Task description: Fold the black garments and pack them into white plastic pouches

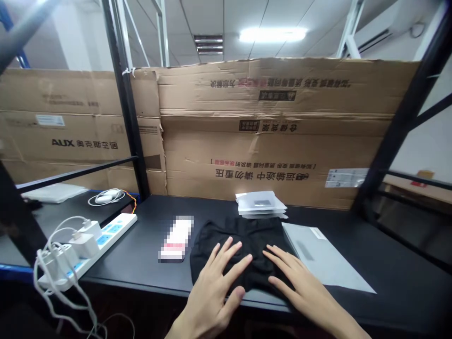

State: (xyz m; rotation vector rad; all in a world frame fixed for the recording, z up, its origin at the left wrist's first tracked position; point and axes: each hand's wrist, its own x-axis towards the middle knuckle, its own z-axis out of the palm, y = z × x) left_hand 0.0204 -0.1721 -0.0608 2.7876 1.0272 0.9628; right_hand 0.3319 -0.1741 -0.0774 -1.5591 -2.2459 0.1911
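A piece of black cloth (pixel 243 230), perhaps a garment, lies spread on the black table near its front edge; its exact kind I cannot make out. My left hand (pixel 221 282) rests on its left part with the fingers spread. On the right part lies my right hand (pixel 294 273), fingers also stretched out and apart. Neither hand grips anything. Just right of the cloth is a flat, pale grey plastic bag (pixel 328 259), its left edge close to the cloth. Behind the cloth sits a small stack of frosted plastic bags (pixel 261 202).
A phone (pixel 176 238), its screen blurred, lies left of the cloth. Further left, a white power strip (pixel 118 223) holds several chargers and cables. Tall cardboard (pixel 275 146) walls the back of the table (pixel 148 245). Dark metal posts (pixel 130 108) stand at both sides.
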